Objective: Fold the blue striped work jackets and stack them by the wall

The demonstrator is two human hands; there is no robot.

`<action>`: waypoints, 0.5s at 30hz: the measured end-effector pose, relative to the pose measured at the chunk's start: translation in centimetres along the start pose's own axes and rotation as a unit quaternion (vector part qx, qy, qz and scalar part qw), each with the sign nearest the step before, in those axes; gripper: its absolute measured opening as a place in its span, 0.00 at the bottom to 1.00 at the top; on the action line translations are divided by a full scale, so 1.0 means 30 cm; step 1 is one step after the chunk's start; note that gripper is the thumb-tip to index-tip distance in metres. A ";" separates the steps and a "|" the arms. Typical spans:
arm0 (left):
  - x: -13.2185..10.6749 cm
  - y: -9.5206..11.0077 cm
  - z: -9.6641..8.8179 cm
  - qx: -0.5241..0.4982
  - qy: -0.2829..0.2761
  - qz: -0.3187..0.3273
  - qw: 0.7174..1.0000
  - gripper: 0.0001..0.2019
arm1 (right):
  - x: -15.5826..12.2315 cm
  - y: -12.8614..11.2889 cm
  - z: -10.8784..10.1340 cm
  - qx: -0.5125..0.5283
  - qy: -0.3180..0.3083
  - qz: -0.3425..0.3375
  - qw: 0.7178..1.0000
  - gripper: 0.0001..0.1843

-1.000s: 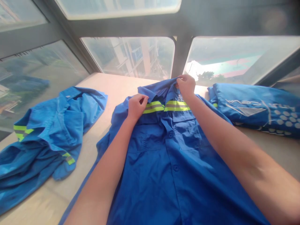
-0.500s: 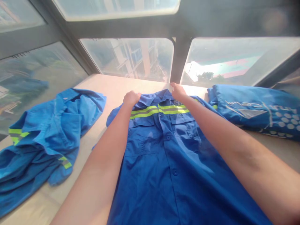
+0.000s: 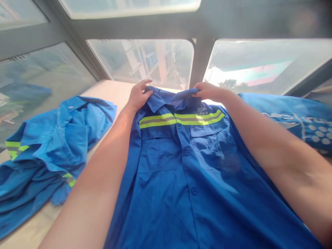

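Note:
A blue work shirt (image 3: pixel 181 173) with yellow-green reflective stripes across the chest lies front up on a pale table (image 3: pixel 109 91), buttoned, collar toward the window. My left hand (image 3: pixel 137 97) grips the shirt's left shoulder beside the collar. My right hand (image 3: pixel 210 91) pinches the collar's right side. Both forearms stretch over the shirt's body.
A second, crumpled blue shirt (image 3: pixel 49 148) with reflective stripes lies at the left. A folded blue garment in printed packaging (image 3: pixel 298 119) sits at the right, partly behind my right arm. Large windows (image 3: pixel 145 62) with dark frames border the table's far edge.
Both hands moved from the chest stripe area up to the collar and shoulders, and spread apart. The shirt now lies straighter and wider across the table.

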State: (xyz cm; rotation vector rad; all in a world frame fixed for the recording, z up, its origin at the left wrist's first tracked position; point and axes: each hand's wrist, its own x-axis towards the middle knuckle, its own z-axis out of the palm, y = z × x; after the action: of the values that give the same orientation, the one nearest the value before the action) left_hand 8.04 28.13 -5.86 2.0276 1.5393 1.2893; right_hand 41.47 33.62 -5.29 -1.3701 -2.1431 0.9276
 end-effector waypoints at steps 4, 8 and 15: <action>0.037 0.045 0.014 -0.002 0.028 0.016 0.999 0.26 | -0.007 -0.033 -0.022 -0.047 0.113 -0.029 0.992 0.19; 0.015 0.055 0.062 0.159 -0.023 -0.125 0.979 0.32 | 0.039 0.007 0.046 -0.091 0.226 0.003 0.970 0.30; -0.105 -0.016 0.011 0.261 -0.209 -0.231 0.914 0.36 | 0.009 0.152 0.086 -0.151 0.082 0.116 0.978 0.19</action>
State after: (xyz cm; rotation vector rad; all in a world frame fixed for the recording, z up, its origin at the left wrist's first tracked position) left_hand 7.91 25.63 -7.85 1.8540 2.1032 0.2552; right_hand 42.48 34.40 -10.39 -1.8076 -2.0902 0.5559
